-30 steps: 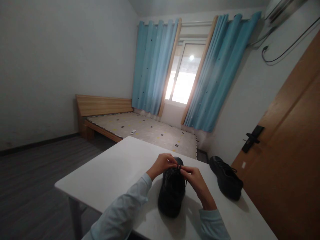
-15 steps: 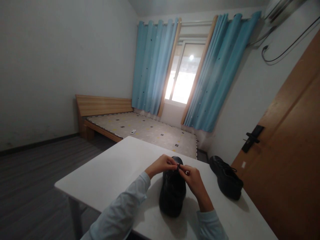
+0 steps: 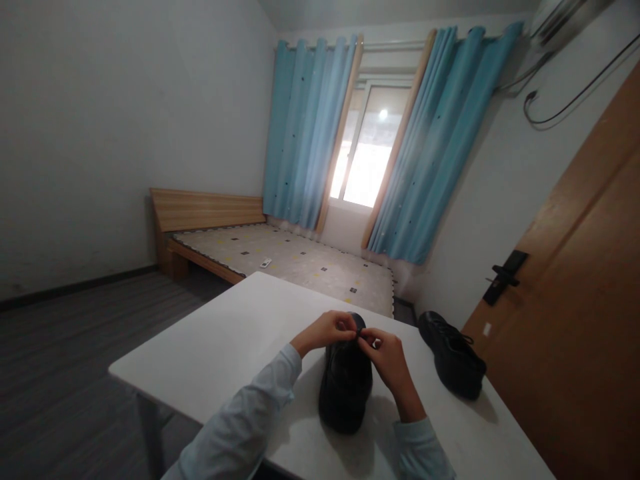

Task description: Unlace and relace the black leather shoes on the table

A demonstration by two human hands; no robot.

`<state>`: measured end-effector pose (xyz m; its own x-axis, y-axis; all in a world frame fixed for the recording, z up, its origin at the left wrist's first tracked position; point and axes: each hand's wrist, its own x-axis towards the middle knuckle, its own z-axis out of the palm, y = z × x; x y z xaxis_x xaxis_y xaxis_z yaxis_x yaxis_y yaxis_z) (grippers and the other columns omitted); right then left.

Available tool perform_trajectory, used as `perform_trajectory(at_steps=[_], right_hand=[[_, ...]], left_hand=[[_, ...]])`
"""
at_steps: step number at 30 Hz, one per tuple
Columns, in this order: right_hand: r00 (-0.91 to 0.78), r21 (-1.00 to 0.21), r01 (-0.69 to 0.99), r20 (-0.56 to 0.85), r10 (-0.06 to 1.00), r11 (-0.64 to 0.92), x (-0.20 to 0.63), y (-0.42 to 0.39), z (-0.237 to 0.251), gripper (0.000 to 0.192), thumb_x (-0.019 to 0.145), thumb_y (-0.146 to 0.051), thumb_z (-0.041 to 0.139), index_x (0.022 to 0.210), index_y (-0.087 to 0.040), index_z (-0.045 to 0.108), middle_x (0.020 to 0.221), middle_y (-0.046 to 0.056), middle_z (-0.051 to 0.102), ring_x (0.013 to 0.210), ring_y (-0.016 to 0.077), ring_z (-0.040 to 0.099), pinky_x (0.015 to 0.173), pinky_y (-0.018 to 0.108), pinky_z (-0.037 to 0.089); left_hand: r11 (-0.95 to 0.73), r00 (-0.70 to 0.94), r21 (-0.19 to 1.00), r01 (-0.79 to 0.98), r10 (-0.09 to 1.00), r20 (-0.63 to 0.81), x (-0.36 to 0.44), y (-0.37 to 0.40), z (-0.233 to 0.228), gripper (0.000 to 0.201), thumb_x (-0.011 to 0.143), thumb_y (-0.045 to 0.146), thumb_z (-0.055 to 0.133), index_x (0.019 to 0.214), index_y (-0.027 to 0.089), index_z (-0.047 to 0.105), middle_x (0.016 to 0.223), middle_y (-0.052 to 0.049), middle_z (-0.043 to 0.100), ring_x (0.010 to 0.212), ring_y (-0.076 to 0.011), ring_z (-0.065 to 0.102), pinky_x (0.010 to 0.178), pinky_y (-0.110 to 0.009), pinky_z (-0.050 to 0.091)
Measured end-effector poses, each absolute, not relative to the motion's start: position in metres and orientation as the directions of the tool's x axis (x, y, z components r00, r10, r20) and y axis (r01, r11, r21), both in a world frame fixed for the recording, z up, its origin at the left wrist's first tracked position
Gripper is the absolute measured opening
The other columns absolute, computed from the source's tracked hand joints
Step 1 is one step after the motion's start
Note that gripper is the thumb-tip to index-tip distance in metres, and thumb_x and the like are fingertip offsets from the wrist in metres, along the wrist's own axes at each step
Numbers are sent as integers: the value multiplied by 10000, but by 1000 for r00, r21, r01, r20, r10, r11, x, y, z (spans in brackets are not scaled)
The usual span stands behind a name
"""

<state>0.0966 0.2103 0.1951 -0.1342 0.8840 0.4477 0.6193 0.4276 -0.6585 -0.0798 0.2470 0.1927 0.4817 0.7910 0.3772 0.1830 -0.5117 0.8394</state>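
Both hands, left hand [image 3: 327, 331] and right hand [image 3: 385, 352], pinch laces over black shoe [image 3: 346, 383].

A black leather shoe [image 3: 346, 383] sits on a white table [image 3: 225, 347], with a 2nd black shoe [image 3: 453, 363] nearby. Pale blue sleeves [image 3: 240, 427] cover both arms. Sky-blue curtains [image 3: 310, 133] carry small dark dots. The beige mattress [image 3: 300, 260] shows yellow and dark squares. The door [image 3: 585, 320] is orange-brown wood.
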Motion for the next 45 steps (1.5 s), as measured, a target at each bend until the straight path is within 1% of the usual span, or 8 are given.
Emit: perform_trajectory(at_steps=[6, 12, 19, 22, 26, 33, 37, 45], right_hand=[[-104, -768, 496, 411, 906, 406, 94, 207, 199, 133, 671, -285, 641, 685, -160, 683, 575, 14, 584, 532, 141, 501, 524, 253, 399], [-104, -873, 332, 342, 934, 357, 92, 206, 203, 133, 630, -276, 671, 647, -144, 656, 554, -5, 541, 547, 130, 478, 543, 257, 422], [-128, -904, 269, 308, 943, 332, 96, 209, 203, 206, 616, -350, 707, 648, -153, 655, 611, 12, 591, 624, 158, 529, 577, 264, 436], [-119, -900, 305, 290, 950, 313, 97, 210, 203, 192, 623, -339, 703, 654, -159, 645, 625, 16, 600, 605, 149, 523, 508, 233, 384], [-115, -896, 327, 277, 954, 300, 98, 211, 203, 187, 633, -340, 693, 664, -163, 641, 571, 3, 562, 503, 114, 446, 427, 219, 312], [-121, -971, 157, 164, 979, 182, 100, 212, 202, 294, 604, -423, 711, 681, -149, 637, 544, -12, 541, 498, 105, 454, 409, 202, 305], [-146, -985, 78, 140, 979, 153, 102, 209, 204, 276, 619, -412, 703, 660, -148, 633, 597, 1, 570, 536, 111, 484, 436, 208, 317], [-70, -976, 129, 167, 983, 175, 104, 214, 200, 252, 605, -378, 703, 618, -152, 591, 500, -36, 505, 450, 83, 405, 418, 213, 260]], left_hand=[[-512, 466, 833, 211, 802, 375, -78, 245, 194, 108, 701, 187, 611, 765, 109, 649, 656, 9, 597, 617, -93, 519, 592, -189, 398], [-528, 466, 825, 202, 793, 393, -77, 243, 195, 85, 692, 157, 601, 755, 114, 639, 660, 13, 595, 617, -91, 514, 588, -187, 395], [-538, 474, 815, 216, 788, 394, -77, 243, 196, 101, 722, 183, 582, 779, 116, 632, 698, -2, 615, 655, -104, 534, 613, -193, 409], [-558, 467, 788, 260, 787, 403, -76, 244, 195, 115, 736, 214, 571, 772, 123, 630, 709, 2, 608, 655, -101, 516, 599, -188, 394], [-559, 448, 778, 285, 796, 408, -76, 245, 194, 120, 733, 222, 564, 764, 123, 624, 685, 10, 583, 636, -96, 491, 569, -180, 372], [-526, 411, 787, 322, 826, 384, -74, 242, 197, 117, 718, 222, 558, 738, 121, 614, 658, 15, 575, 612, -95, 486, 559, -183, 367], [-522, 419, 796, 306, 825, 379, -75, 243, 196, 118, 705, 226, 562, 740, 126, 612, 656, 20, 571, 606, -92, 486, 560, -184, 367], [-490, 409, 814, 312, 843, 350, -77, 248, 190, 113, 678, 218, 545, 726, 127, 592, 635, 23, 570, 599, -101, 513, 541, -188, 364]])
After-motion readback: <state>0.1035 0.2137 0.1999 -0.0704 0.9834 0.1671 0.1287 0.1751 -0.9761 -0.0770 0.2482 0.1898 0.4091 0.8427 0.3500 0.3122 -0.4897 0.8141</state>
